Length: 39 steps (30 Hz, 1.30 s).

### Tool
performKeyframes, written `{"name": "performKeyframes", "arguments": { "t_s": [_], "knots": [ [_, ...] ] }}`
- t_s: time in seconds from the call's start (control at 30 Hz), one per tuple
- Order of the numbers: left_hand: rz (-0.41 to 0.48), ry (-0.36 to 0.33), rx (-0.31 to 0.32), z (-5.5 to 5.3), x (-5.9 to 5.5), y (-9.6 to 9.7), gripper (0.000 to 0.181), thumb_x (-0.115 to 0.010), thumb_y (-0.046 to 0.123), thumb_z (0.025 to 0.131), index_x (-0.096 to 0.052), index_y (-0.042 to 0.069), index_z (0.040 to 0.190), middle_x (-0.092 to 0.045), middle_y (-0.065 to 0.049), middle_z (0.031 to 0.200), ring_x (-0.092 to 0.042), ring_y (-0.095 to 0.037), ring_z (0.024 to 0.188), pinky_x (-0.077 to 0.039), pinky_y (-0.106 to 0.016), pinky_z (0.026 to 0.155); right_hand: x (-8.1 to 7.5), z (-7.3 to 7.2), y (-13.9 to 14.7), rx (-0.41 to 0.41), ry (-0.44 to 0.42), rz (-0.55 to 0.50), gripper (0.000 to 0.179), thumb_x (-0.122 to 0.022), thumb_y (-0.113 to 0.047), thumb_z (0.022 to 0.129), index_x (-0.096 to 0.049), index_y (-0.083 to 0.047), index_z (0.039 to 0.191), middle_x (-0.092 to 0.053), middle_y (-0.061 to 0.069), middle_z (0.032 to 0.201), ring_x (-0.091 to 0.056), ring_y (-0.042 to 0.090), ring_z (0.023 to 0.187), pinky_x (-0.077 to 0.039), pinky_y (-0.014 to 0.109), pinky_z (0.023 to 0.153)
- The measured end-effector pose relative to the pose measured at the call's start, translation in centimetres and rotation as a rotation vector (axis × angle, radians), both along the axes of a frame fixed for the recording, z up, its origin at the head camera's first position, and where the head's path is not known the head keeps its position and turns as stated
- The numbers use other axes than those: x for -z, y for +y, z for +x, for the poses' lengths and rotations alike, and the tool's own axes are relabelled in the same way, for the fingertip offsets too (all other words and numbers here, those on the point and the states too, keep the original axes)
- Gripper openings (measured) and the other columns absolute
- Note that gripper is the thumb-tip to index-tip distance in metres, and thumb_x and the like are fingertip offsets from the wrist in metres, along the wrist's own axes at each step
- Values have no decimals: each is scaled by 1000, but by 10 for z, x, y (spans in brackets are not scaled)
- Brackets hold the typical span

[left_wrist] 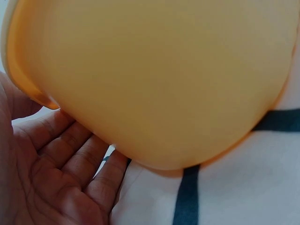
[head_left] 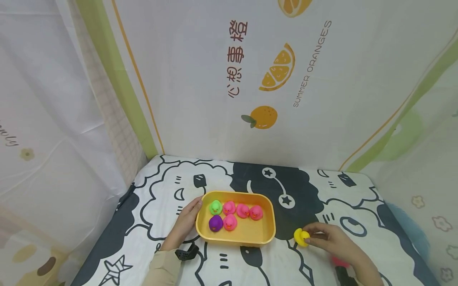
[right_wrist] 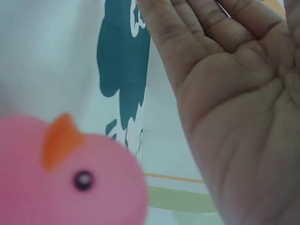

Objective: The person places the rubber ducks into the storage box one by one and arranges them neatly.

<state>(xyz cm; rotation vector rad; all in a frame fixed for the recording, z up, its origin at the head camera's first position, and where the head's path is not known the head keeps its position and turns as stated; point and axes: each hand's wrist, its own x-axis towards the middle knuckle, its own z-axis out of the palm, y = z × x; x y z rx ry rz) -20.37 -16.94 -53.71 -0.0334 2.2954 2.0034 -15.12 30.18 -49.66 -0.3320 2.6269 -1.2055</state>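
Note:
A yellow plastic tray (head_left: pixel 250 234) holds a green rubber duck (head_left: pixel 216 207), a purple rubber duck (head_left: pixel 216 223) and several pink rubber ducks (head_left: pixel 230 222), mostly towards its left half. My left hand (head_left: pixel 188 218) grips the tray's left end; the left wrist view has the fingers (left_wrist: pixel 70 145) against the outer wall and the thumb up by the rim. Right of the tray, my right hand (head_left: pixel 327 237) pinches a yellow rubber duck (head_left: pixel 301 237) between thumb and fingers. That duck is out of sight in the right wrist view, which shows the palm (right_wrist: pixel 234 108).
Another pink duck (right_wrist: pixel 93 178) looms large in the right wrist view; in the head view, a bit of pink (head_left: pixel 340 262) shows beside the right wrist. A black-and-white cartoon cloth (head_left: pixel 157 210) covers the table. Printed curtains (head_left: pixel 200 99) hang behind and on both sides.

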Motion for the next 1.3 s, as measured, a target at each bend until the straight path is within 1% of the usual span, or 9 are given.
{"name": "performKeyframes", "arguments": {
  "t_s": [0.13, 0.23, 0.4, 0.47, 0.63, 0.73, 0.9, 1.13, 1.3],
  "knots": [
    [-6, -5, -7, 0, 0, 0, 54, -47, 50, 104, -54, 16, 145, -48, -8, 153, -37, -32, 145, -30, -53, 118, -5, -2, 1, -20, 24, 3, 35, -82, -32, 84, -72, -12, 111, -70, 2, 110, -66, 14, 97, -59, 25, 87],
    [-7, -3, -10, 0, 0, 0, 53, -47, 50, 104, -55, 17, 145, -48, -7, 152, -36, -31, 145, -29, -53, 119, -9, -4, -1, -15, 28, 21, 36, -82, -33, 84, -72, -12, 111, -70, 0, 110, -66, 13, 95, -59, 27, 86],
    [-6, 5, -2, 1, 0, -1, 52, -47, 48, 105, -55, 17, 144, -49, -7, 152, -36, -32, 146, -28, -54, 119, -15, -8, -5, -1, 38, 49, 36, -83, -35, 83, -72, -14, 110, -70, -3, 108, -66, 15, 94, -59, 28, 86],
    [-1, 4, 3, 1, 0, -1, 51, -46, 47, 105, -55, 16, 144, -49, -7, 152, -38, -32, 145, -30, -54, 118, -18, -10, -6, 6, 43, 58, 36, -83, -35, 82, -72, -14, 110, -70, -3, 108, -66, 17, 94, -59, 28, 86],
    [10, 2, 9, 1, -1, 0, 51, -46, 47, 105, -55, 16, 144, -49, -8, 152, -39, -32, 144, -32, -53, 117, -24, -15, -8, -1, 92, 99, 34, -83, -33, 83, -72, -15, 110, -70, -3, 108, -66, 16, 94, -60, 29, 85],
    [8, 5, 10, 1, -1, 0, 52, -46, 48, 105, -55, 16, 145, -48, -7, 152, -38, -32, 145, -31, -53, 118, -27, -18, -9, -10, 128, 110, 32, -83, -31, 83, -72, -16, 109, -70, -4, 107, -67, 15, 94, -60, 29, 86],
    [4, 9, 12, 0, -1, 0, 52, -46, 48, 105, -55, 16, 145, -48, -7, 153, -36, -32, 145, -30, -53, 118, -31, -24, -12, 18, 163, 108, 31, -84, -30, 82, -73, -18, 108, -71, -5, 106, -67, 14, 94, -59, 28, 86],
    [8, 8, 0, 1, -1, 0, 51, -47, 48, 105, -56, 16, 144, -49, -7, 152, -37, -31, 145, -30, -52, 119, -35, -31, -18, 29, 254, 131, 34, -84, -36, 82, -72, -18, 108, -71, -7, 103, -68, 14, 92, -60, 27, 81],
    [20, 1, 4, 1, -1, 0, 52, -48, 48, 105, -55, 16, 144, -49, -7, 152, -38, -31, 145, -32, -52, 118, -38, -36, -24, 7, 274, 114, 34, -83, -38, 82, -72, -20, 109, -70, -8, 104, -68, 14, 93, -60, 27, 82]
  ]
}}
